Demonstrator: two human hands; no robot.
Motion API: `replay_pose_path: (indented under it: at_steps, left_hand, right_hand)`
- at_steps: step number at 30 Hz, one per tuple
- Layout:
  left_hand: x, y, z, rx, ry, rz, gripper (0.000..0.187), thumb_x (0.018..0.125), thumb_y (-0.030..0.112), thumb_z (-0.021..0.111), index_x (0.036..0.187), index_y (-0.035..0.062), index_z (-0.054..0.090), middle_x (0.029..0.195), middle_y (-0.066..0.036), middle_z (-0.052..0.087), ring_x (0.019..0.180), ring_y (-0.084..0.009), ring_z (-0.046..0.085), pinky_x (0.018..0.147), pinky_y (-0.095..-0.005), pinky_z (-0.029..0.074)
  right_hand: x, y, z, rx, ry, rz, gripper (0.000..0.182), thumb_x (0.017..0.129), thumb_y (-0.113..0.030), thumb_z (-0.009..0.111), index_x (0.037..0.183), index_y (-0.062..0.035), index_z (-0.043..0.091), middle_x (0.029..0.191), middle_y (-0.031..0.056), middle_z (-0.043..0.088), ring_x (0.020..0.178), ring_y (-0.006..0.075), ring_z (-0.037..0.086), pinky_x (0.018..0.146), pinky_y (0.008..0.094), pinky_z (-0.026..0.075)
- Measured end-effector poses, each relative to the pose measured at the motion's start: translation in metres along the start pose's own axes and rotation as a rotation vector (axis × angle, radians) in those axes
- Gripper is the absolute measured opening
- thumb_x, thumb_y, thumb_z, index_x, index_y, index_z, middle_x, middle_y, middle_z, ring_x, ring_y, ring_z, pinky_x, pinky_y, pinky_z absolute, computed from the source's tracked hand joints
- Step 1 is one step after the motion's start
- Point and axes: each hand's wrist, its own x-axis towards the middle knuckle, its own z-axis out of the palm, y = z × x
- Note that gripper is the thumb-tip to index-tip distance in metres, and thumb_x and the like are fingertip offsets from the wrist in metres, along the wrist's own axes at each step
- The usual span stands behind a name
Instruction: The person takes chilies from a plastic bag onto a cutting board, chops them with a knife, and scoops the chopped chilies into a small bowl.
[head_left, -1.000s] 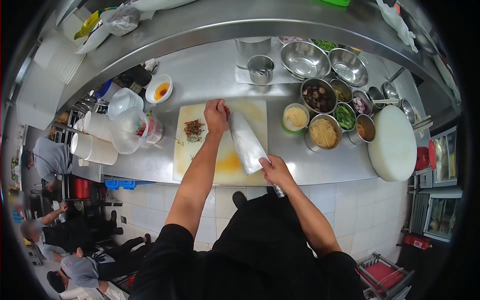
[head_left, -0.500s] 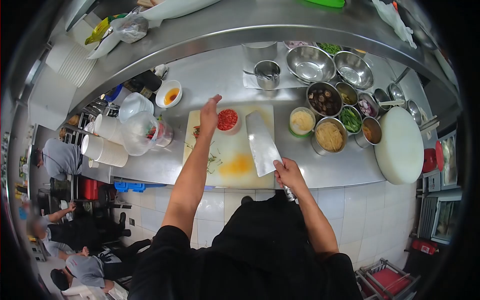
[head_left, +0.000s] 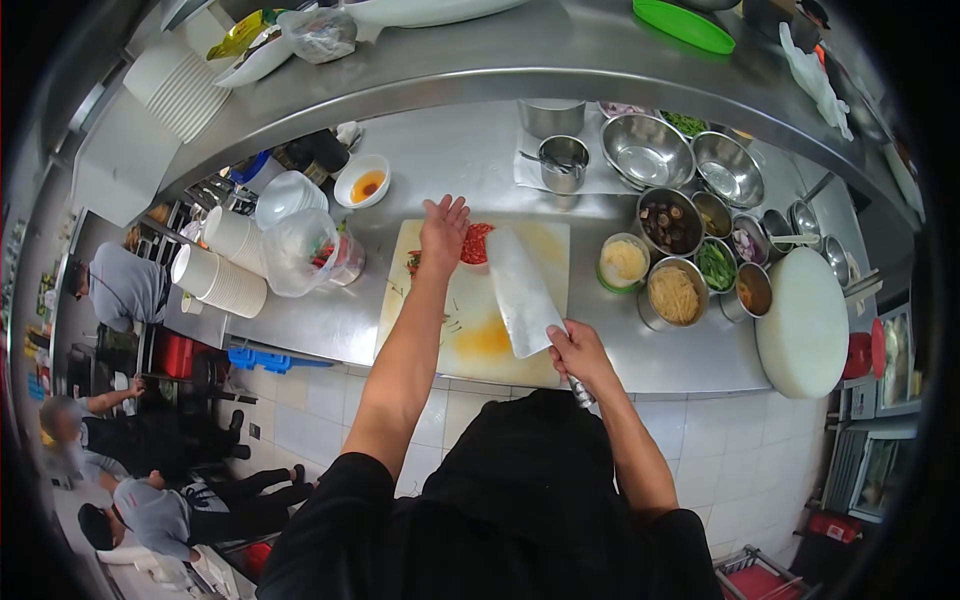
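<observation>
My right hand (head_left: pixel 580 355) grips the handle of a cleaver (head_left: pixel 523 300), whose broad blade lies flat-side up above the cutting board (head_left: pixel 552 265). My left hand (head_left: pixel 444 232) is open at the board's far side, palm turned up and fingers apart, with nothing visible in it. Just right of it stands a small tub of chopped red chillies (head_left: pixel 477 243), partly covered by the hand and the blade tip. Red chilli pieces (head_left: pixel 413 262) lie left of my forearm. Thin green stems (head_left: pixel 453 325) and an orange stain (head_left: pixel 482 337) mark the near part of the board.
Right of the board are a tub of pale paste (head_left: pixel 624 262), a pot of shredded food (head_left: pixel 676 294) and a thick round white block (head_left: pixel 802 320). Leftward stand a white bowl (head_left: pixel 363 183) and stacked containers (head_left: pixel 218 281). A steel shelf (head_left: pixel 480 70) overhangs the back. Several co-workers are left.
My left hand has turned palm up and spread its fingers, beside the chilli tub. The cleaver's tip now overlaps the tub's edge. Fewer stems show on the board. The view has shifted slightly.
</observation>
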Motion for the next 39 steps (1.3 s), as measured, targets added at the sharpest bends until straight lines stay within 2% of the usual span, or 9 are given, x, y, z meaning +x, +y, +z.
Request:
replay_pose_path:
  at_steps: [12,14,15,17,23,26,32,37,39]
  left_hand:
    - [-0.021,0.02,-0.008,-0.326,-0.023,-0.281,0.087,0.094,0.071,0.015,0.141,-0.0003,0.033,0.148,-0.024,0.038,0.13,-0.0389,0.043,0.111,-0.0511,0.03]
    - [0.023,-0.009,-0.076,-0.628,-0.941,-0.254,0.088,0.094,0.071,0.015,0.144,0.0004,0.031,0.148,-0.023,0.038,0.132,-0.0383,0.041,0.114,-0.052,0.024]
    - [0.011,0.0,-0.063,-0.632,-0.937,-0.249,0.088,0.094,0.071,0.015,0.144,0.0004,0.031,0.148,-0.023,0.038,0.132,-0.0383,0.041,0.114,-0.052,0.024]
    - [-0.028,0.031,-0.013,-0.122,0.104,-0.11,0.084,0.096,0.068,0.016,0.143,0.0002,0.034,0.148,-0.021,0.039,0.135,-0.0342,0.039,0.116,-0.0529,0.018]
    - [-0.08,0.028,0.022,1.416,-0.281,0.635,0.067,0.103,0.051,0.018,0.143,0.0026,0.041,0.148,-0.016,0.042,0.14,-0.0344,0.032,0.116,-0.0584,0.005]
    - [-0.096,0.01,0.039,1.838,-0.525,0.651,0.062,0.103,0.049,0.021,0.139,0.0053,0.048,0.148,-0.016,0.041,0.14,-0.037,0.031,0.113,-0.0657,0.003]
    - [-0.061,-0.005,-0.002,1.803,-0.299,0.498,0.062,0.102,0.049,0.022,0.133,0.0043,0.053,0.149,-0.015,0.04,0.141,-0.035,0.029,0.11,-0.0706,0.002]
    - [-0.035,-0.009,-0.041,1.367,0.198,0.503,0.05,0.095,0.036,0.054,0.13,-0.0001,0.054,0.113,-0.018,0.067,0.103,-0.0377,0.065,0.092,-0.056,0.048]
    - [-0.03,-0.012,-0.045,0.988,0.239,-0.115,0.039,0.085,0.02,0.067,0.116,-0.0032,0.057,0.084,-0.014,0.07,0.065,-0.0258,0.07,0.057,-0.0351,0.056]
  right_hand:
    - [0.064,-0.001,-0.002,-0.322,-0.023,-0.148,0.036,0.097,-0.03,0.058,0.074,-0.0038,0.052,0.057,0.003,0.053,0.041,0.0107,0.048,0.036,0.0287,0.038]
    - [0.067,-0.001,-0.008,-0.382,0.033,-0.163,0.037,0.097,-0.031,0.059,0.073,-0.003,0.053,0.056,0.0017,0.052,0.041,0.0099,0.047,0.037,0.0292,0.039]
    - [0.07,0.001,-0.012,-0.387,0.028,-0.161,0.037,0.097,-0.031,0.059,0.073,-0.003,0.053,0.056,0.0017,0.052,0.041,0.0099,0.047,0.037,0.0292,0.039]
    - [0.076,0.005,-0.017,-0.58,0.185,-0.291,0.027,0.091,-0.026,0.06,0.08,-0.0014,0.061,0.059,0.0114,0.061,0.05,0.0228,0.058,0.051,0.0371,0.047]
    - [0.034,-0.048,-0.005,-1.268,0.504,-0.758,0.004,0.074,-0.007,0.061,0.076,-0.0036,0.06,0.075,0.0135,0.064,0.069,0.0311,0.066,0.059,0.0424,0.051]
    - [0.045,-0.048,-0.013,-1.386,0.475,-0.903,0.007,0.069,-0.007,0.062,0.076,-0.005,0.059,0.079,0.0127,0.062,0.071,0.0304,0.065,0.059,0.0409,0.052]
    - [0.023,-0.044,-0.043,-1.402,0.512,-0.926,0.007,0.069,-0.006,0.062,0.075,-0.0055,0.058,0.078,0.0124,0.062,0.069,0.031,0.065,0.06,0.0419,0.052]
    - [0.016,-0.02,-0.041,-1.103,0.683,-0.613,0.009,0.073,-0.008,0.065,0.08,-0.0047,0.061,0.075,0.0133,0.062,0.069,0.0339,0.065,0.062,0.0442,0.052]
    - [0.028,-0.01,-0.031,-0.982,0.727,-0.517,0.01,0.074,-0.009,0.067,0.081,-0.0045,0.062,0.075,0.0136,0.062,0.07,0.0348,0.065,0.063,0.0448,0.052]
